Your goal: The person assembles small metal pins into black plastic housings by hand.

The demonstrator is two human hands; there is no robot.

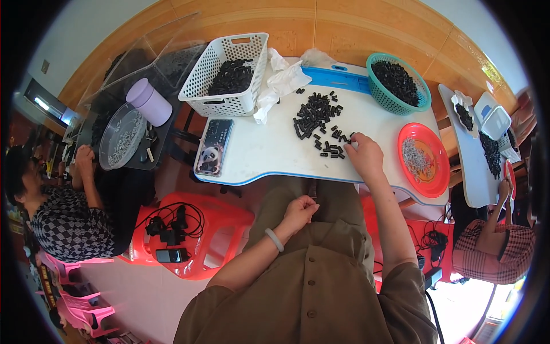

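Over my lap, just below the table's front edge, my left hand (301, 213) is closed with its fingertips pinched together. Whatever it holds, if anything, is too small to make out. My right hand (366, 157) rests above the table at the right edge of the loose pieces, fingers bent and thumb close to the index finger. Its fingertips are right beside some small black plastic pieces (332, 151); whether one is between them I cannot tell. A larger heap of the same black pieces (314, 114) lies farther back on the white table (258, 152).
A white basket (197, 106) and a green basket (421, 108) hold black pieces. A red plate (438, 182) carries small clear bits. A panda-patterned phone (213, 148) and crumpled paper (289, 77) lie leftward. Red stools (215, 215) flank me; people sit at both sides.
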